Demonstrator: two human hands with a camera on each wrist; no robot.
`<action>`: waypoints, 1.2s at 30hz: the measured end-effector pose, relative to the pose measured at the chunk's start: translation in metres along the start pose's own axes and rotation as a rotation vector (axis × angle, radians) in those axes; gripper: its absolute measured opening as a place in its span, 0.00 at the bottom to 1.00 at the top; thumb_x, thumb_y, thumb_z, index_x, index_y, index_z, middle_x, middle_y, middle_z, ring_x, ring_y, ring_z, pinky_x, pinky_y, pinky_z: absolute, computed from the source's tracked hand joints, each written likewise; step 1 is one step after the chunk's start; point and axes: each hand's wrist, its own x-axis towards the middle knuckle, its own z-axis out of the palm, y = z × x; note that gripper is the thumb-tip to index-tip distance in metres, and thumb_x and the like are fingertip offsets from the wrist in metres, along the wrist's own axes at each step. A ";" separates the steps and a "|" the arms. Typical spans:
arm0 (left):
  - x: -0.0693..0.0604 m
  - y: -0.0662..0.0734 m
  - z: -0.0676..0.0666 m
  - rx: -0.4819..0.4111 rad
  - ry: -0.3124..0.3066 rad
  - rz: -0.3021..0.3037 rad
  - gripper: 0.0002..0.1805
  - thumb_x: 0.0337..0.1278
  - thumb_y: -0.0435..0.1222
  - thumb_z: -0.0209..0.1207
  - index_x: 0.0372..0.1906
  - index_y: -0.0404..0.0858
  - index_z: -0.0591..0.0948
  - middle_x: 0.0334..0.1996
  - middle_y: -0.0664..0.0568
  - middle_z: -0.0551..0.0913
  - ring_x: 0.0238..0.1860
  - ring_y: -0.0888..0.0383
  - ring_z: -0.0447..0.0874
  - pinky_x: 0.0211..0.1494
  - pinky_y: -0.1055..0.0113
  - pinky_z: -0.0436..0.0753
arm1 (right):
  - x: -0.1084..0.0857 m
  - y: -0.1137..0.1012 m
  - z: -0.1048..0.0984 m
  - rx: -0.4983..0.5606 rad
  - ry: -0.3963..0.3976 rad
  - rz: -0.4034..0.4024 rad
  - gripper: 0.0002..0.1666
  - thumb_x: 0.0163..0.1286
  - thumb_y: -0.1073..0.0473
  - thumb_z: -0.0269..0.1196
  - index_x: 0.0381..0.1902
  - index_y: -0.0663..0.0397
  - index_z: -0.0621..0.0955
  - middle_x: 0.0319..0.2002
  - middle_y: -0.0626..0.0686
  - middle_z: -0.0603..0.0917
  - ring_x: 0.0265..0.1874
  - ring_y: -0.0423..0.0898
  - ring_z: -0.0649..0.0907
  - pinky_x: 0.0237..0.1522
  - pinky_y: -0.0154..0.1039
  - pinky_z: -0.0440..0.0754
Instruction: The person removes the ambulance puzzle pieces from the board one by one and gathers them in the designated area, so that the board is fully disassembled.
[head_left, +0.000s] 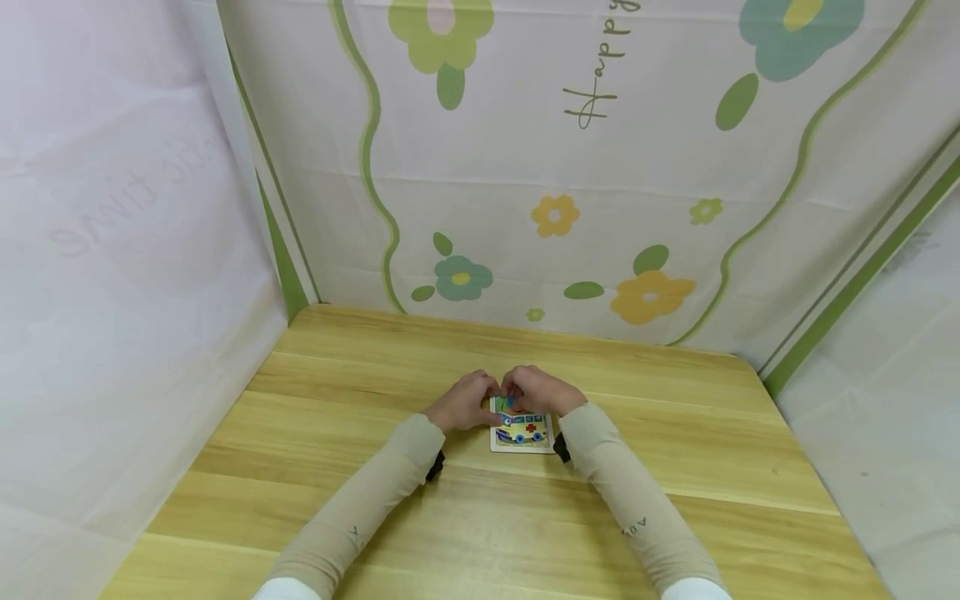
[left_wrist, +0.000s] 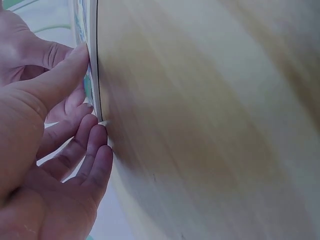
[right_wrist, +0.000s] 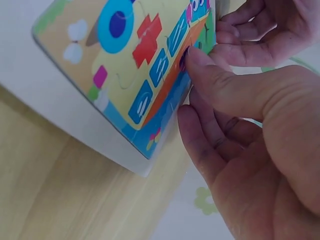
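Note:
A small jigsaw puzzle point(head_left: 523, 435) with a picture of a yellow ambulance lies on the table in the head view. At its left side, my left hand point(head_left: 467, 402) holds the board, thumb on the border and fingertips by the far corner. My right hand point(head_left: 542, 390) is at the far edge. In the right wrist view the right thumb point(right_wrist: 220, 82) presses the puzzle point(right_wrist: 142, 65) near the ambulance's roof, and the other fingers curl at the board's edge. Whether a loose piece sits under that thumb is hidden.
The light wooden table point(head_left: 337, 467) spreads around both hands. A white cloth with printed flowers point(head_left: 648, 296) hangs behind its back edge, and pale cloth walls stand at the left and right. Dark straps point(head_left: 562, 448) show at the wrists.

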 end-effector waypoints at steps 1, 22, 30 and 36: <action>0.000 0.000 0.000 0.003 -0.001 -0.004 0.26 0.61 0.42 0.75 0.57 0.30 0.82 0.50 0.44 0.81 0.49 0.53 0.77 0.59 0.56 0.81 | 0.000 0.000 0.000 0.007 -0.003 0.008 0.08 0.70 0.70 0.70 0.44 0.56 0.86 0.41 0.51 0.87 0.39 0.42 0.82 0.49 0.42 0.86; -0.002 0.004 0.001 0.038 0.025 -0.006 0.23 0.62 0.39 0.74 0.55 0.29 0.82 0.49 0.45 0.81 0.49 0.53 0.77 0.58 0.57 0.81 | -0.002 0.012 0.004 0.058 0.090 -0.064 0.08 0.79 0.67 0.62 0.47 0.57 0.88 0.42 0.52 0.90 0.38 0.41 0.86 0.48 0.42 0.87; -0.002 0.005 0.001 0.004 0.016 -0.038 0.22 0.61 0.39 0.75 0.55 0.31 0.83 0.51 0.44 0.81 0.51 0.51 0.79 0.61 0.55 0.81 | -0.003 0.013 0.002 0.079 0.116 -0.118 0.08 0.81 0.64 0.59 0.44 0.55 0.86 0.38 0.50 0.88 0.34 0.39 0.81 0.44 0.37 0.83; -0.001 0.005 0.002 0.006 0.018 -0.036 0.25 0.61 0.39 0.75 0.56 0.29 0.83 0.52 0.43 0.83 0.53 0.50 0.81 0.62 0.56 0.82 | -0.007 0.013 -0.006 0.093 0.105 -0.126 0.08 0.80 0.65 0.60 0.43 0.56 0.86 0.40 0.51 0.88 0.37 0.39 0.83 0.46 0.38 0.85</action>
